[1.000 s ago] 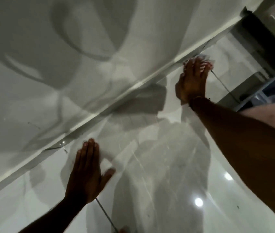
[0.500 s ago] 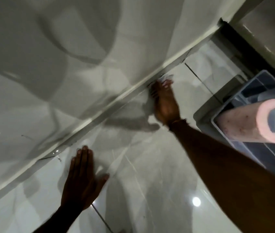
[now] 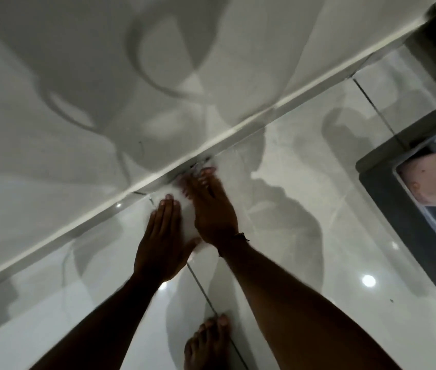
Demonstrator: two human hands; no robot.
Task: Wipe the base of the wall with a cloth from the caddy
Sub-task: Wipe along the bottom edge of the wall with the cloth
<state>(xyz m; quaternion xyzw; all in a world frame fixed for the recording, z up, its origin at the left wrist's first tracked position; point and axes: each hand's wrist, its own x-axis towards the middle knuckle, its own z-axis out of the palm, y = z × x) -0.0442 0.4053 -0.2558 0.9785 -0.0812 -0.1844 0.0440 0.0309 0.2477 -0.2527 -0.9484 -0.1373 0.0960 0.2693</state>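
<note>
both hands press flat, palms down and fingers stretched out, on a pale white cloth [image 3: 184, 209] that lies on the glossy light grey floor tiles [image 3: 305, 209] right at the foot of the wall: the right hand [image 3: 210, 206] covers its right part with fingertips almost at the white skirting strip [image 3: 238, 129], and the left hand [image 3: 162, 241] lies just beside it, touching or nearly so, on the left part (the cloth is blurred, so only a soft white patch shows between and beneath them). neither hand is clenched or gripping. a thin dark thread band [image 3: 239, 236] circles the right wrist. a bare foot [image 3: 206, 343] stands on the tiles below. at the right edge sits a dark grey plastic caddy [image 3: 387, 209], well apart from the hands.
</note>
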